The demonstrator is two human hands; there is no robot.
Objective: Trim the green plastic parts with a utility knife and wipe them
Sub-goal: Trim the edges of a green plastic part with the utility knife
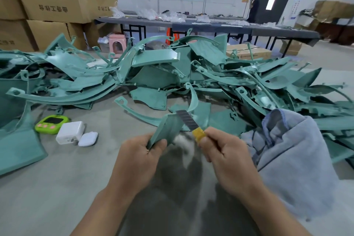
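Note:
My left hand [138, 156] grips a flat green plastic part [166, 130] by its lower edge and holds it upright above the floor. My right hand [220, 151] is closed on a yellow utility knife [199, 133]. Its segmented blade [186, 119] is extended and lies against the part's upper right edge. A big heap of green plastic parts [162, 74] spreads across the floor beyond my hands. A grey-blue cloth [291, 151] lies bunched at my right, touching nothing I hold.
On the floor at left sit a green timer [51, 123], a white charger block [70, 132] and a white earbud case [88, 139]. Cardboard boxes [51, 2] are stacked at the back left. Long dark tables [210, 25] stand behind, and a person [253, 5] stands by a dark door.

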